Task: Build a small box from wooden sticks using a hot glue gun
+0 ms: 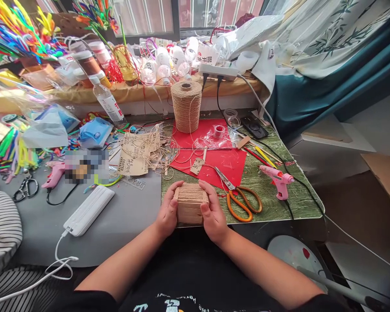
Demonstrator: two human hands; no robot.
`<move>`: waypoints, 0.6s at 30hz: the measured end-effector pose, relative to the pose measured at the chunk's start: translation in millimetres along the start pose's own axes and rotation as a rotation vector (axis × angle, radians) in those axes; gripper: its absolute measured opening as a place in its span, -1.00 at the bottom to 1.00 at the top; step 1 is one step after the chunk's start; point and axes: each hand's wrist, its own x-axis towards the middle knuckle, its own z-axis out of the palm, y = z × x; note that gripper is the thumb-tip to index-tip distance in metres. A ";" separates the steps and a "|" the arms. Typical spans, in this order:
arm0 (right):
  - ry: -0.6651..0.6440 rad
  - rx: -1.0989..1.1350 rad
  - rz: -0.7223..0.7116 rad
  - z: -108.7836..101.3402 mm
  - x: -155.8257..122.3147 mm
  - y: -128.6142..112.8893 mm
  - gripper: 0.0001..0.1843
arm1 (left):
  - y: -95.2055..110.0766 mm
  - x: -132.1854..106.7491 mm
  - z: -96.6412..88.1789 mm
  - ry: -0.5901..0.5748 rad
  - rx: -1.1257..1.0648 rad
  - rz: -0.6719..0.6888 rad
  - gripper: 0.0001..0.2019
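A small wooden box wound with jute twine [190, 203] sits at the near edge of the table. My left hand [167, 211] grips its left side and my right hand [212, 211] grips its right side, fingers curled round the top. A strand of twine runs from the box up to a large twine spool [186, 106] standing behind. Orange-handled scissors [238, 195] lie just right of my right hand on red paper [214, 160].
A pink glue gun [277, 178] lies at the right on the green mat; another [53, 175] lies left. A white power bank [88, 210] with cable, paper tags [138, 154], pipe cleaners [9, 151] and bottles crowd the left and back. A person's striped sleeve [1, 225] shows far left.
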 end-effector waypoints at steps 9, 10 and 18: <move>-0.018 0.041 -0.066 1.2 -1.7 -3.4 -0.50 | 2.8 -0.8 0.1 -0.026 -0.080 -0.011 -0.43; -0.024 0.041 -0.075 1.1 -1.6 -2.8 -0.48 | 3.1 0.1 0.3 -0.033 -0.089 0.003 -0.44; 0.000 0.016 -0.096 3.1 -2.9 1.6 -0.43 | -1.2 -0.5 -0.7 -0.114 0.059 0.176 -0.22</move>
